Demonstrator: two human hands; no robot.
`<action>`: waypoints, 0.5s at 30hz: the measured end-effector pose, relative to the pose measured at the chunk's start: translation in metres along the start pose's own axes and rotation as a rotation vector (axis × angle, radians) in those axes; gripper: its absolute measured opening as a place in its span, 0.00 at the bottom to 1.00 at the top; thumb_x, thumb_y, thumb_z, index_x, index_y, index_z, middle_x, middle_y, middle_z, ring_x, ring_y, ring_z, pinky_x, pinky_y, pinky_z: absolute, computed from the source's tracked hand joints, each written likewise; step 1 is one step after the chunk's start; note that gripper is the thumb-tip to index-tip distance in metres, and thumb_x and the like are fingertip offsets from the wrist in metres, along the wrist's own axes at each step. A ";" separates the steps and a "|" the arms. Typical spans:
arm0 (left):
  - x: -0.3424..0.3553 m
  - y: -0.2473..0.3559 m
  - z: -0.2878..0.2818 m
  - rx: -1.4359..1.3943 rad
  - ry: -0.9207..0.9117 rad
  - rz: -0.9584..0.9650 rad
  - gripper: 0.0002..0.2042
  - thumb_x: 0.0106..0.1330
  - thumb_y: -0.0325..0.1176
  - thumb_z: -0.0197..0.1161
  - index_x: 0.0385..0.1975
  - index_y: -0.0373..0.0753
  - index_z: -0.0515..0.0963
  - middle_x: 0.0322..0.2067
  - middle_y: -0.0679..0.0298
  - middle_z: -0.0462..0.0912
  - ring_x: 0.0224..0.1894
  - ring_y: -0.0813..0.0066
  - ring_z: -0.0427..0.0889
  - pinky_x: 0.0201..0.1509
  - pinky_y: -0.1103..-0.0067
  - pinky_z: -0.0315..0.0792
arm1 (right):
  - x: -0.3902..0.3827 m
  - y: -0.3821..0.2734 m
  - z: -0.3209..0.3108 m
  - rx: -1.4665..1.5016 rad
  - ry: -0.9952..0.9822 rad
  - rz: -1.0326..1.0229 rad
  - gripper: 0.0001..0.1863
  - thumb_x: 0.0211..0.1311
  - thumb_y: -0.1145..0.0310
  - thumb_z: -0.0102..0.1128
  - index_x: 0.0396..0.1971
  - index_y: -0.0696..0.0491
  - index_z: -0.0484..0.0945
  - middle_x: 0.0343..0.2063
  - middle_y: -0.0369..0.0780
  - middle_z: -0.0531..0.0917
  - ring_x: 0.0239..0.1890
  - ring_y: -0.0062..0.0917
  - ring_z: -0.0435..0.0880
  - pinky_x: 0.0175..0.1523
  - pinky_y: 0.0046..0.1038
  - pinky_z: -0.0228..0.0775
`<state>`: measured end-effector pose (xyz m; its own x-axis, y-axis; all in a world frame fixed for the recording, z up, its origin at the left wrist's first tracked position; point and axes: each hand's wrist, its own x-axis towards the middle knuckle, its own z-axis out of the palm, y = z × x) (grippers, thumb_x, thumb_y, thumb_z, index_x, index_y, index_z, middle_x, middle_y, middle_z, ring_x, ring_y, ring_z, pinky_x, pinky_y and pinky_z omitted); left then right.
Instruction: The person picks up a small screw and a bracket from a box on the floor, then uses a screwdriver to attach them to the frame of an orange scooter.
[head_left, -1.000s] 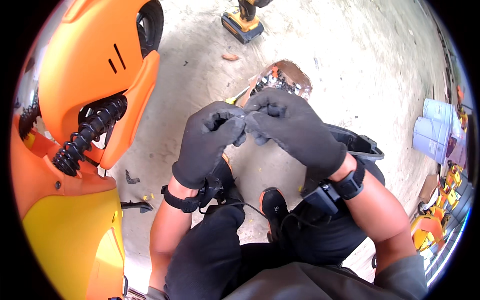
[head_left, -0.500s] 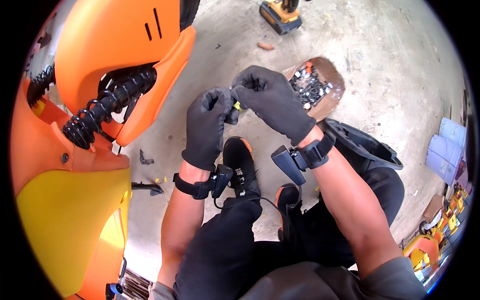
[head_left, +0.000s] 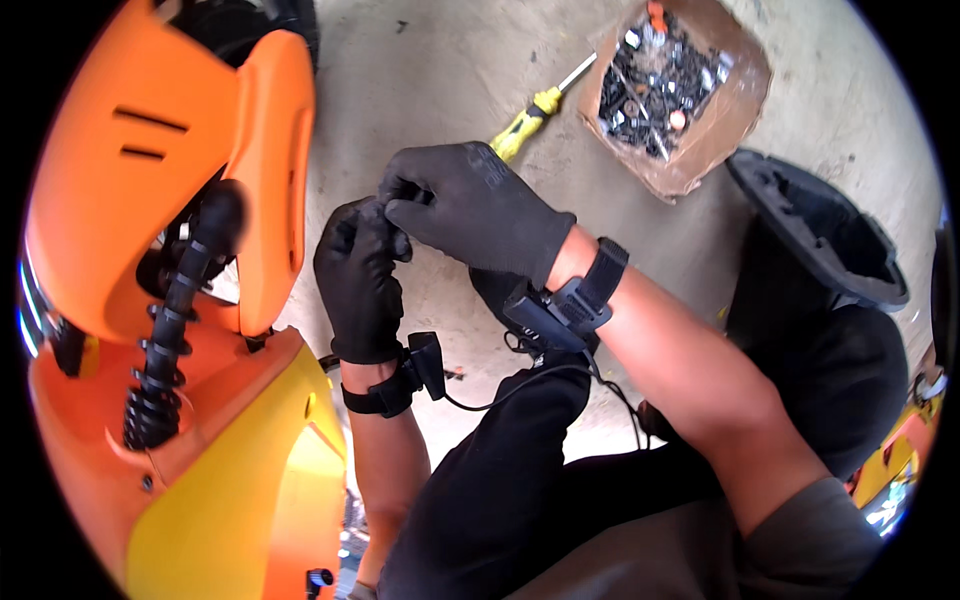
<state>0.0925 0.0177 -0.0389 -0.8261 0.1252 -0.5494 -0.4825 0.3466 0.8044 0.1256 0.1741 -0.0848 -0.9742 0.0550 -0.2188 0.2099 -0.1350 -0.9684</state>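
Both of my hands wear dark gloves and meet just left of the middle, fingertips pinched around something small that I cannot make out. My left hand point(head_left: 358, 280) is upright and curled; my right hand point(head_left: 470, 212) reaches across to it from the right. Just beyond my right hand a yellow-handled screwdriver point(head_left: 530, 122) lies on the concrete floor. Close at my left stands an orange and yellow vehicle body point(head_left: 220, 470), with a black spring shock absorber point(head_left: 178, 310) and an orange fender point(head_left: 110, 200) above it.
An open cardboard box point(head_left: 730, 110) of small dark hardware and assorted pieces lies at the upper right. A black plastic part point(head_left: 850, 250) rests beside my right knee. More orange and yellow parts point(head_left: 880, 460) show at the right rim.
The view has turned. My joined hands have shifted left toward the vehicle, uncovering more of the screwdriver and box. The drill seen earlier is out of view.
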 end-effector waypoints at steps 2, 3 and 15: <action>0.001 -0.001 0.001 0.080 0.005 -0.001 0.10 0.75 0.35 0.57 0.40 0.32 0.78 0.24 0.66 0.76 0.26 0.82 0.72 0.31 0.84 0.65 | 0.002 0.009 -0.005 0.077 -0.026 0.071 0.10 0.56 0.67 0.61 0.35 0.57 0.82 0.30 0.45 0.86 0.34 0.35 0.86 0.42 0.32 0.78; 0.001 0.001 -0.001 0.133 0.001 0.004 0.11 0.75 0.35 0.57 0.40 0.32 0.78 0.24 0.66 0.76 0.26 0.82 0.72 0.31 0.84 0.64 | 0.003 0.017 -0.002 0.116 -0.025 0.066 0.11 0.56 0.67 0.62 0.36 0.57 0.82 0.30 0.43 0.86 0.33 0.32 0.86 0.43 0.30 0.77; 0.004 0.014 -0.003 0.379 0.087 0.061 0.12 0.73 0.35 0.59 0.42 0.30 0.78 0.28 0.64 0.80 0.28 0.82 0.74 0.32 0.84 0.66 | 0.006 0.039 0.000 0.853 -0.239 0.402 0.13 0.65 0.66 0.66 0.41 0.62 0.83 0.30 0.41 0.87 0.32 0.21 0.87 0.41 0.22 0.80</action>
<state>0.0819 0.0205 -0.0294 -0.8792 0.0824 -0.4693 -0.3036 0.6622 0.6851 0.1277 0.1692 -0.1238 -0.8537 -0.3415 -0.3931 0.4920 -0.7763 -0.3941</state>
